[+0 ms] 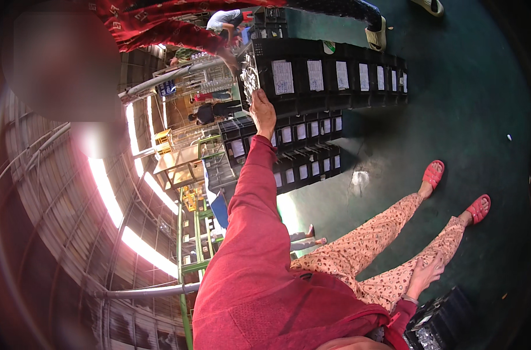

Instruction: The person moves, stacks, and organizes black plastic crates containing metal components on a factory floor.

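The scene lies on its side in the head view, ceiling at the left and floor at the right. My left hand (262,114) reaches out along a red sleeve and curls over the rim of the top black crate (283,79), in a tall stack with white labels. Small silvery parts (249,79) fill this crate; my fingertips are partly hidden against them. My right hand (426,273) rests on my patterned trouser leg near the knee, fingers spread, holding nothing. Opposite me, a co-worker's hand (227,60) in a red patterned sleeve is at the same crate's other side.
More labelled black crate stacks (300,133) stand beside the tall one. At the lower right a black crate (455,309) holds shiny pieces. Green floor (382,140) runs around the stacks. Farther off are a table (178,166), a green frame (185,268) and other people (210,112).
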Demonstrator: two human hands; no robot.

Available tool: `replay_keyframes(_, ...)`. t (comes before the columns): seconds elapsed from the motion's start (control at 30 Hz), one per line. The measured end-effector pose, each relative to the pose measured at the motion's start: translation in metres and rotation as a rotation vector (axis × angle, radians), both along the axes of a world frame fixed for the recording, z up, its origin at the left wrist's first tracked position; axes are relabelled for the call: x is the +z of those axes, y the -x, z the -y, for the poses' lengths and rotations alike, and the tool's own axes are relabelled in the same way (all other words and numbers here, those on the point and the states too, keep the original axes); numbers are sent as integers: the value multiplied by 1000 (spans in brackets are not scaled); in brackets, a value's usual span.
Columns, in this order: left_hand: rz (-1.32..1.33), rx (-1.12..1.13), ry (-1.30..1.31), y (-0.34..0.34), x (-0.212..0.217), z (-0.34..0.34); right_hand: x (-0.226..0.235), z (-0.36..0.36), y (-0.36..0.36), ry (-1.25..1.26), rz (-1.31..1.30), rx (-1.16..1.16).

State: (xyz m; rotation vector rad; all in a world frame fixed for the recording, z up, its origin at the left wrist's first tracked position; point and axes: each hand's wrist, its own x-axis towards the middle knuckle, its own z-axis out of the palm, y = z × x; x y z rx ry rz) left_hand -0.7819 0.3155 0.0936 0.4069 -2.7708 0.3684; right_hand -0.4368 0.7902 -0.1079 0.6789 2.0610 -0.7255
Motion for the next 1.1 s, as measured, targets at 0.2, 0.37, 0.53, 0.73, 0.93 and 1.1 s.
replay_keyframes(0.2,11,12,-15,2,3,-4,-3,4,-4,-13,36,14)
replay_keyframes(0.37,19,6,16,0,0,3,0,4,-2,5,11,4)
replay_keyframes(0.53,16,-12,-4,0,0,1,-1,3,-4,-10,-5,-3)
replay_keyframes(0.73,22,-35,54,2,-1,1,0,2,1,9,-1,12)
replay_keyframes(0.93,8,-58,77,1,-3,7,5,0,13,46,46,5)
replay_keyframes(1.1,17,-32,125,1,-5,14,4,-3,13,51,-13,45)
